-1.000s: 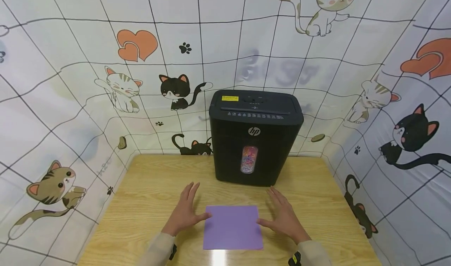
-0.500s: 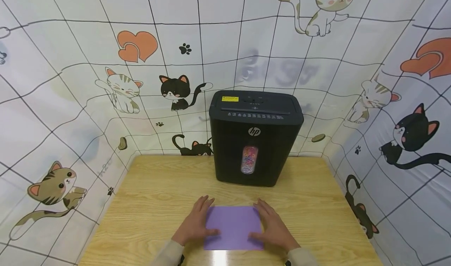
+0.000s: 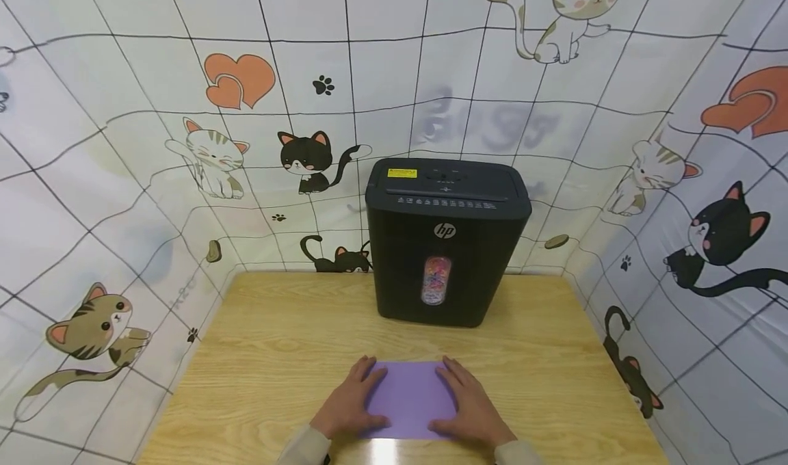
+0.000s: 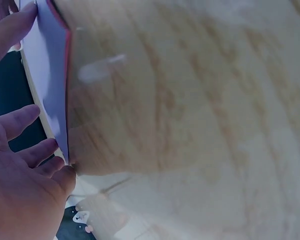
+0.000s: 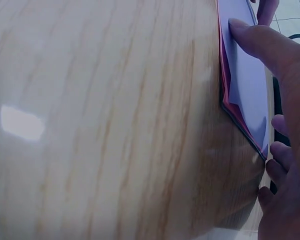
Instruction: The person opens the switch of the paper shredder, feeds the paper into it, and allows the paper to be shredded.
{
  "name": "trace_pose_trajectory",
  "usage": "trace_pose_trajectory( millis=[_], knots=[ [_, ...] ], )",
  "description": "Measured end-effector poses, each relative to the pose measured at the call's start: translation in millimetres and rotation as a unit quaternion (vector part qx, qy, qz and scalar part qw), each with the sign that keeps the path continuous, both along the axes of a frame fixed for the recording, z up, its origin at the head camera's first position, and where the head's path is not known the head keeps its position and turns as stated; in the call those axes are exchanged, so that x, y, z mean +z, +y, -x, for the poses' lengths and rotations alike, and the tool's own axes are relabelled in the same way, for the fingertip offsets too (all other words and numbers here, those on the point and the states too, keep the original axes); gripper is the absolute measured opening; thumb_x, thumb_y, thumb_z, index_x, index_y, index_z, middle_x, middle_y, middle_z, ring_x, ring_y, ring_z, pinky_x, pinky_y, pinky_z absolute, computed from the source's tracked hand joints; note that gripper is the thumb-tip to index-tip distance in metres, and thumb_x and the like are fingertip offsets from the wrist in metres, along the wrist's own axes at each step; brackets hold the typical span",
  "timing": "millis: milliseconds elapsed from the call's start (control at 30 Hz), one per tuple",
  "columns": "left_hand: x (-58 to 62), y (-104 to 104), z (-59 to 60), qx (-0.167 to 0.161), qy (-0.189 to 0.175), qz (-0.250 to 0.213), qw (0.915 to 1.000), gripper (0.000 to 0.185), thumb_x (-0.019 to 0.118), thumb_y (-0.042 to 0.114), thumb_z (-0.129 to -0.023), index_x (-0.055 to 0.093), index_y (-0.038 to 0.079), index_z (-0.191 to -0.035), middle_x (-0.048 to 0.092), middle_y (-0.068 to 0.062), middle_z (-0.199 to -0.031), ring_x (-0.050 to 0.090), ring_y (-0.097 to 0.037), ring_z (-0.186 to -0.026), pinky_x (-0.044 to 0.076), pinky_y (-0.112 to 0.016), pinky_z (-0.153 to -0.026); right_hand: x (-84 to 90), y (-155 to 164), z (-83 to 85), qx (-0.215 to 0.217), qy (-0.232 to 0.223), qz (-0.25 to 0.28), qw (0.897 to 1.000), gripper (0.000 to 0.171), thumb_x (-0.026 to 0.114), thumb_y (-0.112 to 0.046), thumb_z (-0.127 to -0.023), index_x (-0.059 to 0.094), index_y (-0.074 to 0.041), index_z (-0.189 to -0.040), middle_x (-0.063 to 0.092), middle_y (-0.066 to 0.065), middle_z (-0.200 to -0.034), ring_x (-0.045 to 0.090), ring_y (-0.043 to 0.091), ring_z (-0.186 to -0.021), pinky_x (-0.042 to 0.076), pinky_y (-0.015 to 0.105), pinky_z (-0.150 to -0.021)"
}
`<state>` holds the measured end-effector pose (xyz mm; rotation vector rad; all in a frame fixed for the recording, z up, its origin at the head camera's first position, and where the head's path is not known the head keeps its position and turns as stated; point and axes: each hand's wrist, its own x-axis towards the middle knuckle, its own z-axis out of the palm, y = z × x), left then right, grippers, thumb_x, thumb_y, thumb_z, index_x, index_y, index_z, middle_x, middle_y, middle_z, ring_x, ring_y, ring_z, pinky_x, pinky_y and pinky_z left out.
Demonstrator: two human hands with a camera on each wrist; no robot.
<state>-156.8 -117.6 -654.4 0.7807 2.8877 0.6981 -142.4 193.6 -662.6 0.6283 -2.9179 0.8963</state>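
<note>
Fingers of our left hand (image 3: 348, 405) and right hand (image 3: 473, 405) lie flat, gripping nothing, on the purple sheet (image 3: 411, 398) near the table (image 3: 271, 342) edge; we should lift both edges evenly.

My left hand (image 3: 349, 407) and right hand (image 3: 470, 405) lie flat on a paper sheet (image 3: 411, 398), one on each side edge. The sheet sits on the desk (image 3: 277, 342) between my grips. Beyond them, at the desk's far edge, stands a shredder (image 3: 446, 239).
</note>
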Motion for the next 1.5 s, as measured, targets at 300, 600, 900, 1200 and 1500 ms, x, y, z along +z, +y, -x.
trace_pose_trajectory(
  millis=[300, 600, 900, 1200, 1500],
  knots=[
    [2.1, 3.6, -8.5, 0.003, 0.011, 0.012, 0.9999, 0.086, 0.084, 0.053, -0.078, 0.056, 0.011, -0.147, 0.038, -0.017, -0.162, 0.036, -0.042, -0.150, 0.048, -0.051, -0.110, -1.5, -5.2, -3.7, 0.010, 0.062, -0.012, 0.998, 0.100, 0.087, -0.061, -0.066, 0.057, -0.005, -0.144, 0.049, 0.016, -0.157, 0.045, 0.041, -0.144, 0.040, 0.063, -0.111],
    [0.2, 5.3, -10.3, 0.015, 0.000, 0.009, 0.9999, 0.083, 0.085, 0.050, -0.077, 0.057, 0.013, -0.146, 0.036, -0.018, -0.163, 0.035, -0.042, -0.151, 0.047, -0.052, -0.111, 1.1, -5.1, -2.8, 0.002, 0.018, -0.016, 1.000, 0.100, 0.088, -0.061, -0.066, 0.057, -0.006, -0.144, 0.044, 0.016, -0.160, 0.040, 0.042, -0.147, 0.037, 0.062, -0.115],
    [4.6, 6.4, -9.9, 0.021, -0.001, 0.003, 0.9998, 0.082, 0.087, 0.048, -0.075, 0.059, 0.013, -0.144, 0.038, -0.018, -0.162, 0.036, -0.042, -0.150, 0.047, -0.050, -0.111, 4.7, -6.5, -0.6, 0.002, 0.014, -0.028, 1.000, 0.099, 0.087, -0.062, -0.066, 0.059, -0.006, -0.142, 0.046, 0.017, -0.158, 0.042, 0.043, -0.146, 0.038, 0.062, -0.115],
    [5.3, 6.5, -9.1, 0.024, -0.007, 0.000, 0.9997, 0.082, 0.088, 0.048, -0.075, 0.059, 0.013, -0.144, 0.038, -0.018, -0.162, 0.035, -0.042, -0.150, 0.046, -0.051, -0.112, 10.7, -8.2, -0.3, -0.004, -0.017, -0.030, 0.999, 0.098, 0.088, -0.059, -0.067, 0.057, -0.007, -0.145, 0.043, 0.015, -0.160, 0.039, 0.041, -0.148, 0.036, 0.061, -0.117],
    [2.8, 5.0, -11.3, 0.023, 0.008, -0.004, 0.9997, 0.082, 0.088, 0.049, -0.073, 0.061, 0.015, -0.143, 0.040, -0.017, -0.160, 0.038, -0.042, -0.149, 0.046, -0.050, -0.112, 13.4, -9.5, -3.8, -0.008, -0.040, -0.047, 0.998, 0.098, 0.085, -0.064, -0.070, 0.056, -0.009, -0.146, 0.041, 0.014, -0.162, 0.038, 0.041, -0.149, 0.037, 0.060, -0.117]
  ],
)
